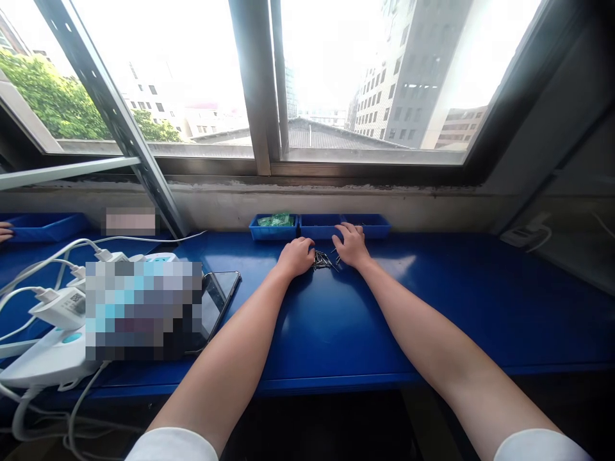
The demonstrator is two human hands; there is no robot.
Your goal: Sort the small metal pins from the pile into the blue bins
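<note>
A small pile of thin metal pieces, like screws or pins [323, 260], lies on the blue tabletop [331, 320]. My left hand [296, 257] rests palm down at the pile's left edge, its fingers bent loosely around that side. On the other side is my right hand [352, 246], with thumb and fingers apart and a few thin pieces beside its thumb. Its fingertips overlap the front of the blue trays. The left tray [273, 234] holds green-wrapped packets [276, 219]; the middle tray [319, 229] and right tray [379, 229] stand beside it. My right hand partly hides them.
A phone [221, 291] lies left of my left arm, next to a blurred-out area. Farther left, a white power strip [43, 365] carries chargers and cables. Another person's hand [4, 232] touches a blue tray [52, 225]. A metal post [158, 186] stands before the window.
</note>
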